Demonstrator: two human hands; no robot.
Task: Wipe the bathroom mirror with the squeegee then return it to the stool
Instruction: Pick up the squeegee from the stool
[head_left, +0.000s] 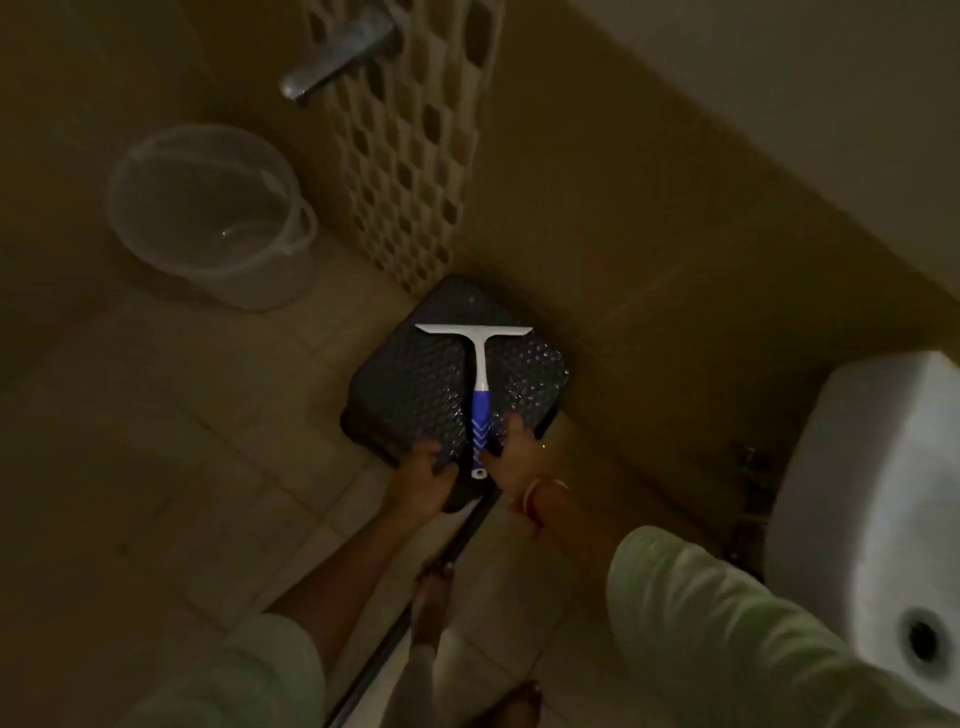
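Note:
A squeegee (480, 375) with a white blade and a blue-and-white handle lies flat on a dark, textured stool (415, 384) in the corner of the floor, blade away from me. My left hand (422, 480) grips the stool's near edge just left of the handle's end, thumb on top. My right hand (511, 454) lies over the stool's near right edge, its fingers resting on the top beside the handle, thumb close to the handle's end. The light is dim. The mirror is not in view.
A clear plastic bucket (156, 218) stands on the tiled floor at the left, under a metal tap (337, 52). A white washbasin (872, 493) juts out at the right. A patterned tile strip (410, 156) runs down the wall behind the stool. My bare feet are below.

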